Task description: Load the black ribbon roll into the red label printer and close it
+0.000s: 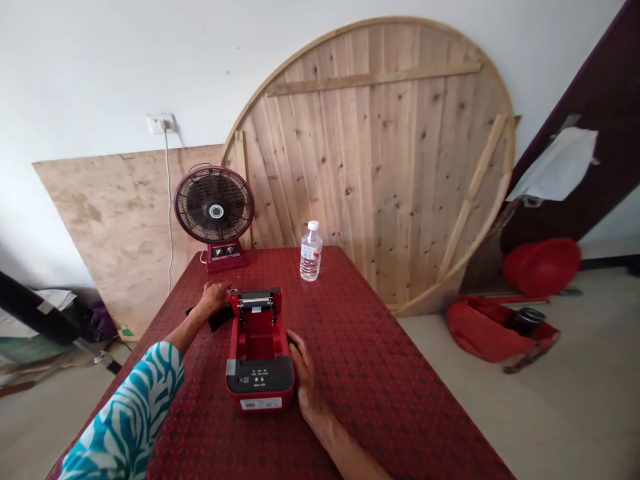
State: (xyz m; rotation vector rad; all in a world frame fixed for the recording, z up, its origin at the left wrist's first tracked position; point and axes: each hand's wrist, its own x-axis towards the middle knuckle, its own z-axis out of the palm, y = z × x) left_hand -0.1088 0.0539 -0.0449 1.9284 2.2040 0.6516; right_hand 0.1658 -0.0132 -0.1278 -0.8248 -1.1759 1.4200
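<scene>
A red label printer (261, 380) with a black front panel stands on the table, its lid (256, 301) raised and its red inner bay exposed. My right hand (303, 373) is pressed along the printer's right side, fingers bent against the wall. Behind the printer's left rear corner, my left hand (216, 297) has its fingers curled near the raised lid. A flat black object (221, 319) lies under and beside that hand; its kind is unclear. Exactly what the left fingers touch is hidden.
The table (370, 373) has a patterned red cover. At its far end stand a dark red fan (216, 212) and a clear water bottle (311, 253). A large round wooden board (380, 167) leans on the wall. Red bags (480, 330) lie on the floor at right.
</scene>
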